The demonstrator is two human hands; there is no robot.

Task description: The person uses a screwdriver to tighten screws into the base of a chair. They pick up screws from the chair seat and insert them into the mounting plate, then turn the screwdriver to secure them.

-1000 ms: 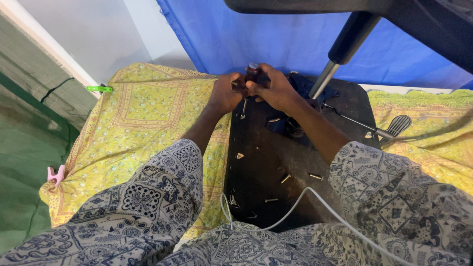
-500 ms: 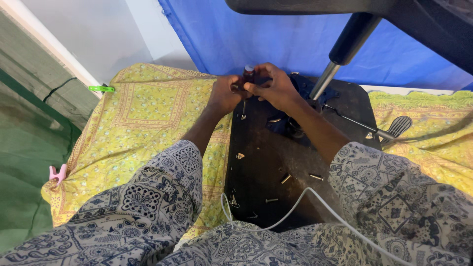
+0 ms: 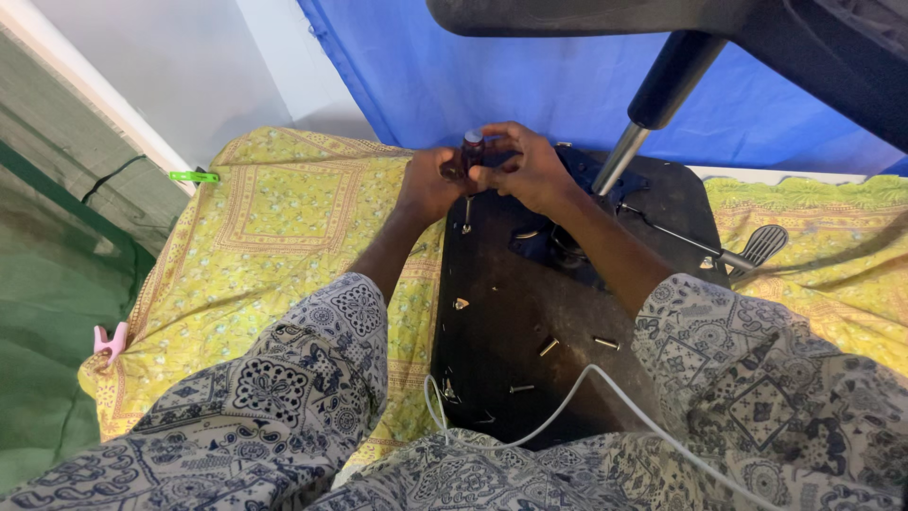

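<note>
Over the black chair base, left hand and right hand together grasping a small dark screwdriver handle, loose screws below, yellow cloth alongside.

Loose short sleeves in grey-white cloth printed with dark navy floral and square-tile patterns; forearms bare

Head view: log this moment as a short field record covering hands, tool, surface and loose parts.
left hand: grip on the lower part of a small dark screwdriver handle
right hand: fingers closed around the same handle from the other side
tool shaft: points down toward the black seat underside
loose parts: several screws scattered on the black surface
nearby: metal post rising from the base; white cable across the lap
underlay: yellow patterned cloth
</note>
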